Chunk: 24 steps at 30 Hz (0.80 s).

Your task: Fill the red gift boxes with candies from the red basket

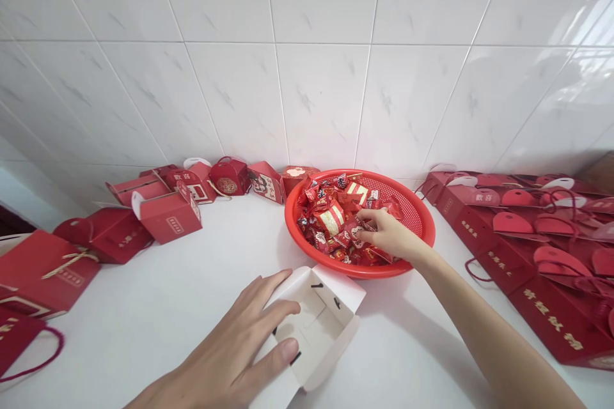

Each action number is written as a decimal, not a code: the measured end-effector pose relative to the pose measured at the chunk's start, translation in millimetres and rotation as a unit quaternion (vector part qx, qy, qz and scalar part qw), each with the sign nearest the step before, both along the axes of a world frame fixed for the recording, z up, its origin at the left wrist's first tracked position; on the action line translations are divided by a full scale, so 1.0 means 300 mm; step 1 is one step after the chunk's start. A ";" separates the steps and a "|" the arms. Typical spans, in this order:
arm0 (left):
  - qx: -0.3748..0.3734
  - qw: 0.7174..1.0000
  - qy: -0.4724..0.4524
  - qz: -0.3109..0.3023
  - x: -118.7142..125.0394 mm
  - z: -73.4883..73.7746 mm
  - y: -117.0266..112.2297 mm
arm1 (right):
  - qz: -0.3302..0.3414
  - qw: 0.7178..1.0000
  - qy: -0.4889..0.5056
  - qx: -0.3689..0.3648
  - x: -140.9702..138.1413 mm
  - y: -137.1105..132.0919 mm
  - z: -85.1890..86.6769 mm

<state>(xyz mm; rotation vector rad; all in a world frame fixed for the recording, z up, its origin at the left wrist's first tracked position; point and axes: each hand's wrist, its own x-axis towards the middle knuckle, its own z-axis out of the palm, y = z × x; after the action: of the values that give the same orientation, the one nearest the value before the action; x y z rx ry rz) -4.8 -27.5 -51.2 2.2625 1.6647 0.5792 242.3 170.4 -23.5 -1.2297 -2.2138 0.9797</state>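
Note:
My left hand (240,345) rests on an open white-lined gift box (319,326) on the white counter, fingers spread over its near wall and flap, steadying it. My right hand (388,233) reaches into a red plastic basket (422,214) filled with red-wrapped candies (336,217). Its fingers are curled down into the pile and pinch at wrappers; I cannot make out a single piece held.
Assembled small red gift boxes (167,214) stand in a loose row along the tiled wall at left, with red bags (43,271) nearer the left edge. Flat, unfolded red boxes (537,249) are stacked at right. White counter (144,326) lies in front.

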 end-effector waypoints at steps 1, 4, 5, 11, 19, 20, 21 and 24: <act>-0.002 1.000 -0.001 0.001 0.000 0.000 0.000 | -0.008 1.000 -0.023 0.015 -0.001 0.001 -0.003; 0.003 1.000 -0.001 -0.001 -0.001 -0.002 0.001 | -0.018 0.996 -0.074 0.046 -0.003 0.000 -0.006; 0.007 1.000 -0.001 -0.004 -0.001 -0.003 0.001 | -0.009 0.996 -0.075 0.050 -0.003 -0.001 -0.005; -0.001 1.000 -0.001 0.003 0.001 0.000 -0.001 | 0.154 0.987 -0.040 -0.005 -0.008 -0.014 0.016; 0.002 1.000 0.008 -0.001 -0.007 -0.019 -0.003 | 0.208 0.966 -0.154 0.004 -0.030 -0.020 0.028; 0.002 1.000 0.008 -0.004 -0.008 -0.020 -0.002 | 0.196 0.962 -0.191 0.015 -0.039 -0.021 0.032; 0.003 1.000 0.007 -0.007 -0.009 -0.020 -0.002 | 0.180 0.956 -0.231 0.030 -0.050 -0.022 0.036; 0.005 1.000 0.003 -0.010 -0.007 -0.012 0.000 | 0.142 0.920 -0.354 0.090 -0.091 -0.023 0.052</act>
<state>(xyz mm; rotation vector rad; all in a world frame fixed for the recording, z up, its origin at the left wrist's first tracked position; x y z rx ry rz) -6.7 -27.5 -54.9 2.2879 1.6436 0.5768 215.1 163.3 -8.1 -1.3407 -3.0266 0.4221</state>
